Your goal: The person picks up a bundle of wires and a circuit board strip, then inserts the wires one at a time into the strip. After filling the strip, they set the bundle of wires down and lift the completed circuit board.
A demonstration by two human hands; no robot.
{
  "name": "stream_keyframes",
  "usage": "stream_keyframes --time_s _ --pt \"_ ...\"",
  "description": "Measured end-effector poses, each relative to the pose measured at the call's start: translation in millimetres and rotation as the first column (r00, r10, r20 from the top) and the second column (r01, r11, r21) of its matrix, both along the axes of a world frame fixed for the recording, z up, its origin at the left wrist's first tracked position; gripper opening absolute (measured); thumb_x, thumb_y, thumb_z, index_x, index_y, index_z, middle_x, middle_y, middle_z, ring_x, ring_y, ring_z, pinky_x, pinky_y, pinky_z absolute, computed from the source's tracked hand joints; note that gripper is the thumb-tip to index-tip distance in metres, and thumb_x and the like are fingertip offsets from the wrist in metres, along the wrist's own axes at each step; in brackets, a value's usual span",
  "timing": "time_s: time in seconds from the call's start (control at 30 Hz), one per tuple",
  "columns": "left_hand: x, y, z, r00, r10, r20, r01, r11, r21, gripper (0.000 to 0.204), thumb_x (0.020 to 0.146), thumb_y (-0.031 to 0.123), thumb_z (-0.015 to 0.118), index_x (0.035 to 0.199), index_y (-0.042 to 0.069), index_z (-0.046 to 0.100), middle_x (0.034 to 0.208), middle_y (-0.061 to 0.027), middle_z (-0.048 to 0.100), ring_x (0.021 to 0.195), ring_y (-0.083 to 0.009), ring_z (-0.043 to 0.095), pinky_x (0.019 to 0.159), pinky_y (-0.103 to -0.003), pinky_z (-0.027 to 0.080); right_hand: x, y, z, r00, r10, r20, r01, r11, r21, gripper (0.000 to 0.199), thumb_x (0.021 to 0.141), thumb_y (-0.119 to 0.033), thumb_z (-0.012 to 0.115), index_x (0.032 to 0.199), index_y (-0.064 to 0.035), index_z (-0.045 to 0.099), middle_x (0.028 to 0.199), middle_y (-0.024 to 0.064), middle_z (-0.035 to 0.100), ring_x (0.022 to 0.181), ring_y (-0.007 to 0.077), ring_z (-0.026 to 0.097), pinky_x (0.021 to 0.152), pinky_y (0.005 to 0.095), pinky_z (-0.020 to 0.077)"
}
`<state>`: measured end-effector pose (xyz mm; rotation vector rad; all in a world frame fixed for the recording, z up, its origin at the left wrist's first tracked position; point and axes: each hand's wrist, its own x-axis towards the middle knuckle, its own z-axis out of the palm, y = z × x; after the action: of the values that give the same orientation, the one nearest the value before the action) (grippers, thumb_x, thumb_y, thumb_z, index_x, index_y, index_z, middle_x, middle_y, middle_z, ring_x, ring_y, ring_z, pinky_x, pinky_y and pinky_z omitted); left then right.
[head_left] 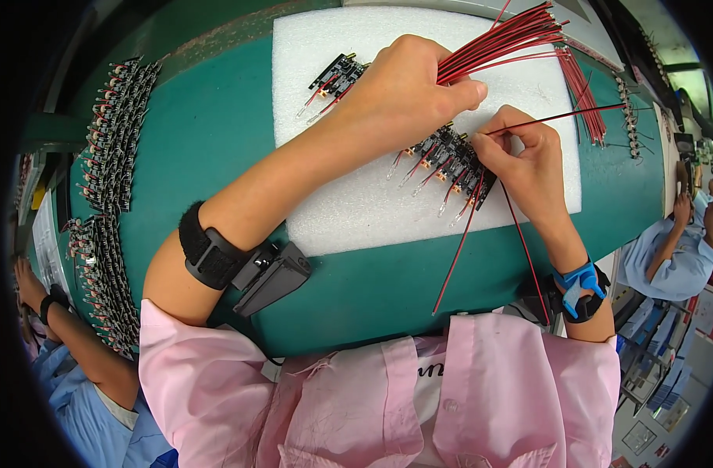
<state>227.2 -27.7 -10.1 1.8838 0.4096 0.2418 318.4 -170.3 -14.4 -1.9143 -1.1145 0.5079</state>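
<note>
My left hand (422,82) is closed around a bundle of red and black wires (506,43), which fan out to the upper right. Below it, my right hand (528,156) pinches one red-black wire (578,116) at the right part of a black circuit board strip (450,160). Small clear LEDs on short red leads stick out along the strip's near edge. Two longer wires (456,261) hang from its right end toward me. The strip lies on a white foam sheet (333,218); another black board piece (339,76) shows beyond my left forearm, partly hidden by it.
Rows of populated circuit boards (118,140) line the left of the green table (208,117). More red wires (584,97) lie on the right, beside a strip of small parts (629,117). People in blue sit at left (99,405) and right (668,253).
</note>
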Motion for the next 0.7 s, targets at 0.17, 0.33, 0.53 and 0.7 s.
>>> stream_keyframes --time_s 0.17,0.33,0.53,0.7 --pt "0 0 -1 1.000 -0.010 -0.001 0.010 1.000 -0.008 0.029 0.072 0.029 0.059 0.074 0.000 0.060 0.064 -0.0029 0.056 0.061 -0.0083 0.047 0.056 -0.023 0.037 -2 2 0 1.000 -0.010 -0.026 0.011 0.999 0.039 0.008 0.064 0.000 0.054 0.059 0.0006 0.049 0.051 -0.0030 0.042 0.048 0.0022 0.035 0.042 0.0176 0.0288" --pt "1 0 -4 1.000 -0.014 0.022 0.014 1.000 0.001 0.030 0.072 0.028 0.059 0.074 -0.001 0.060 0.063 -0.0027 0.056 0.059 -0.0080 0.046 0.055 -0.023 0.036 -2 2 -2 0.999 -0.031 -0.009 0.031 0.998 0.053 0.008 0.064 0.000 0.055 0.059 0.0006 0.049 0.051 -0.0032 0.042 0.048 0.0019 0.035 0.043 0.0176 0.0295" --pt "3 -1 -9 0.988 0.020 0.153 -0.017 1.000 -0.017 0.027 0.069 0.023 0.055 0.062 -0.004 0.055 0.045 -0.0074 0.046 0.041 -0.0135 0.044 0.042 -0.029 0.036 -3 3 -2 0.999 -0.032 0.037 0.030 0.998 0.052 0.008 0.064 0.001 0.055 0.060 0.0020 0.049 0.053 -0.0012 0.044 0.049 0.0034 0.037 0.044 0.0185 0.0314" --pt "4 1 -11 0.985 0.011 0.174 -0.008 1.000 -0.020 0.028 0.070 0.023 0.055 0.064 -0.004 0.056 0.046 -0.0074 0.046 0.042 -0.0135 0.045 0.043 -0.029 0.036 -5 3 2 0.993 0.027 0.114 -0.036 0.996 0.079 0.006 0.065 0.001 0.055 0.061 0.0032 0.051 0.056 0.0013 0.048 0.050 0.0054 0.041 0.046 0.0191 0.0340"
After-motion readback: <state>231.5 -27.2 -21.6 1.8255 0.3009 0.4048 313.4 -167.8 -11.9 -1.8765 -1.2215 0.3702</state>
